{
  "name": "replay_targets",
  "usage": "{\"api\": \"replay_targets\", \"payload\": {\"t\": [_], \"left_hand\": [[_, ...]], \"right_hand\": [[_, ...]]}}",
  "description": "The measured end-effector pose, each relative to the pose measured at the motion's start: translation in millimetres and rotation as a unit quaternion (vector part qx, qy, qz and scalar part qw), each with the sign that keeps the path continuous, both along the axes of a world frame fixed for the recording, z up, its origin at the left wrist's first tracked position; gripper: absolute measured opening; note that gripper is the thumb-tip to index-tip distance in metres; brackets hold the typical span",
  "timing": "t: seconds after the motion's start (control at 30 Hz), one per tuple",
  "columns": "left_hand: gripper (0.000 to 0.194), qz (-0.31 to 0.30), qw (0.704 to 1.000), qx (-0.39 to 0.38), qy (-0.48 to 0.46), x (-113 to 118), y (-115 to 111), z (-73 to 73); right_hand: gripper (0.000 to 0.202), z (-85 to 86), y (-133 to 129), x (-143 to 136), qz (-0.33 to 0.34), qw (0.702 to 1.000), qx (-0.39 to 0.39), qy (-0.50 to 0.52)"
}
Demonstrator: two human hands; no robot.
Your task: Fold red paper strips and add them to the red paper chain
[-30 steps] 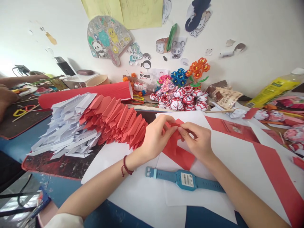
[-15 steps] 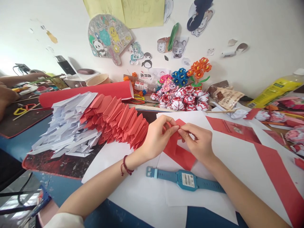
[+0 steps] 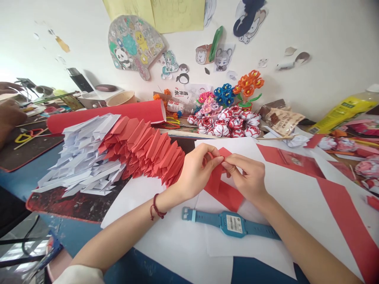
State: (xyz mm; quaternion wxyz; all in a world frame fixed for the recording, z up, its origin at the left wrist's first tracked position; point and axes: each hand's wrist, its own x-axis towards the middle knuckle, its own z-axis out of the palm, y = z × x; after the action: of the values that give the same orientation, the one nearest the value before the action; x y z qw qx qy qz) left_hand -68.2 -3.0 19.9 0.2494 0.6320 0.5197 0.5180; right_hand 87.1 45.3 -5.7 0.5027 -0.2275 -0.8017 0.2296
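My left hand (image 3: 199, 170) and my right hand (image 3: 248, 174) meet fingertip to fingertip, both pinching a piece of red paper (image 3: 217, 177). The pinched edge is mostly covered by my fingers. Under the hands a flat red paper strip (image 3: 232, 196) lies on white sheets (image 3: 174, 240). Just left of my left hand stands a row of folded red paper pieces (image 3: 148, 148), with a pile of folded white paper pieces (image 3: 85, 157) beyond it. A blue watch (image 3: 233, 224) lies face up between my forearms, its strap partly behind my right arm.
A red corrugated roll (image 3: 106, 115) lies behind the folded pieces. Red-and-white paper flowers (image 3: 227, 123) line the back by the wall. At right are a long red strip (image 3: 343, 221) and a yellow-labelled bottle (image 3: 345, 112). Another person's hand (image 3: 12, 116) is at far left.
My hands keep the same pinch on the red paper, with hardly any movement. At far left the other person's hands have shifted slightly. The view has moved a little.
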Motion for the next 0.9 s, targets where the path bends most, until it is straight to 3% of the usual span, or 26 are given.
{"api": "replay_targets", "payload": {"t": [0.63,0.9], "left_hand": [[0.010,0.010,1.000,-0.001,-0.002,1.4,-1.9,0.6],[0.018,-0.030,0.995,-0.029,-0.085,-2.1,1.6,-1.8]], "right_hand": [[0.025,1.7,-0.6,0.9,0.016,0.999,-0.029,-0.009],[0.027,4.3,-2.4,1.6,-0.026,0.997,-0.068,0.008]]}}
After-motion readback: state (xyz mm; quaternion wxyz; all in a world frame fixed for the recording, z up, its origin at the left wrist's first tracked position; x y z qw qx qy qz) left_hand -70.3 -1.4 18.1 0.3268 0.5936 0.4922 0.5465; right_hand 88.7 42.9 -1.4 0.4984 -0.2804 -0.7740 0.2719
